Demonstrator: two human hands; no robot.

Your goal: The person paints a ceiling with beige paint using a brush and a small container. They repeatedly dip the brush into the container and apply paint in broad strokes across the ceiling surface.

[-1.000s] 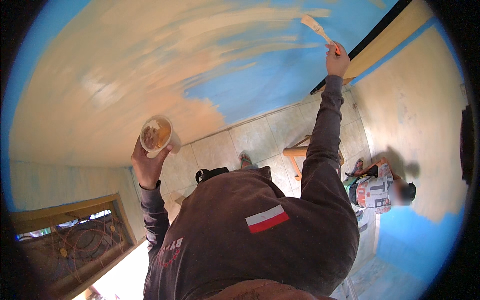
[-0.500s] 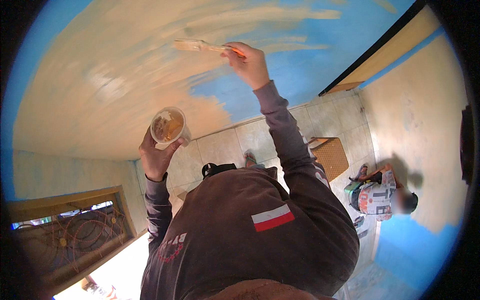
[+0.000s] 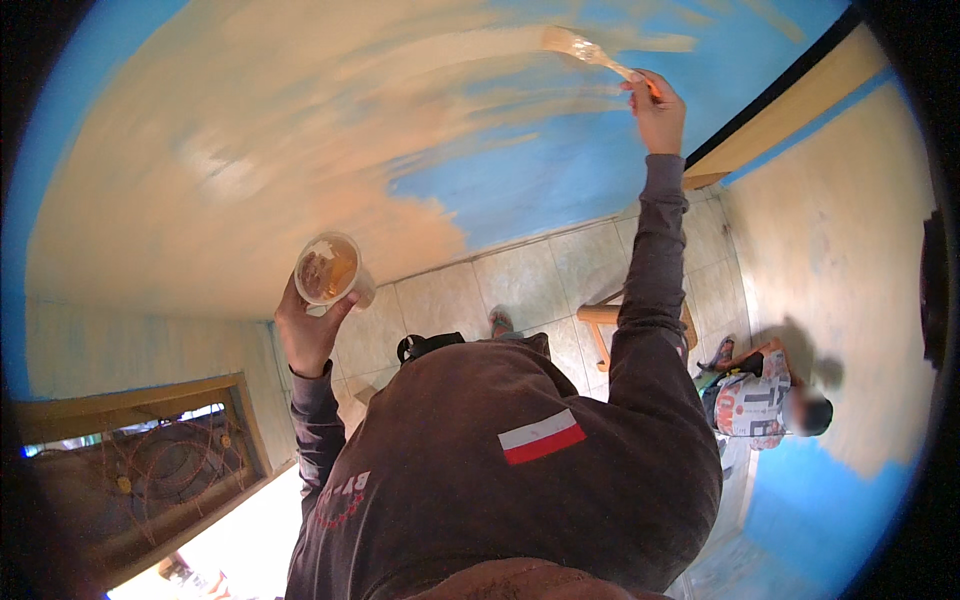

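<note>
My left hand is wrapped round a clear plastic tub with peach-tan paint inside. My right hand, raised high and to the right, grips the orange-ended handle of a paintbrush. The brush's paint-coated bristles point left and lie against the wall, as far as I can tell. Streaky peach-tan paint covers much of that wall's left and upper part. Bright blue shows through at the right and lower middle.
A wooden stool stands on the tiled floor beyond my right arm. To the right, another person is near a second part-painted wall. A window with a metal grille is at the lower left.
My right hand has swept the brush to the right and upward along the wall. The tub in my left hand has shifted slightly left and down. The other person has moved a little.
</note>
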